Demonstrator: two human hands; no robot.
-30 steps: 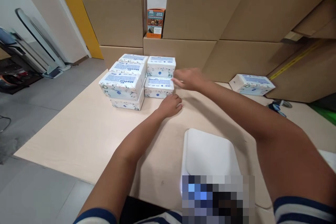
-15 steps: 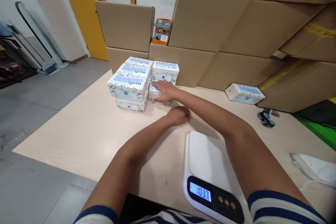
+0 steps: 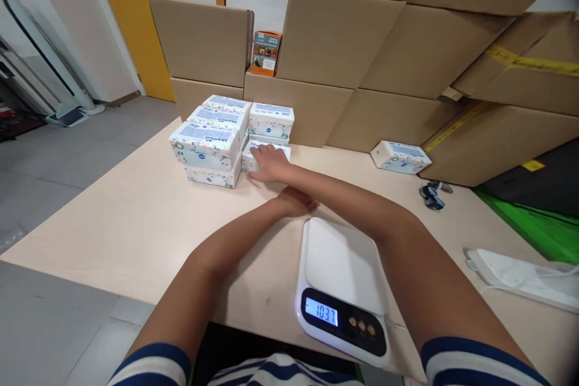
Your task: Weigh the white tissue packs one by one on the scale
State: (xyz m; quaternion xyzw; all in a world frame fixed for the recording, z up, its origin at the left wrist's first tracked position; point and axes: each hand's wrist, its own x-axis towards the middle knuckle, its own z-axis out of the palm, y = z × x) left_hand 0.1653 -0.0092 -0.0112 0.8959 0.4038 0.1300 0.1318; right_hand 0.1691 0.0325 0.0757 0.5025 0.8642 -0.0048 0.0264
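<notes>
My right hand (image 3: 270, 166) rests with spread fingers on the top and front of a white tissue pack (image 3: 246, 161) in the right-hand row. Another tissue pack (image 3: 270, 120) sits higher behind it. Alongside on the left is a stack of Manhua tissue packs (image 3: 203, 142), two layers high at its front. My left hand (image 3: 296, 202) lies on the table under my right forearm, its fingers curled and nothing visible in them. Close in front of me, a white digital scale (image 3: 344, 259) bears nothing and reads 103.7.
Cardboard boxes (image 3: 335, 42) line the table's back edge, with a small orange box (image 3: 266, 53) among them. A single tissue pack (image 3: 400, 157) stands at the back right. Nearby lie a dark blue patterned item (image 3: 432, 197) and a white device with a cable (image 3: 525, 277).
My view has swung slightly to the right. My right hand has slid a little toward me on the pack, showing more of its top. My left hand stays on the table.
</notes>
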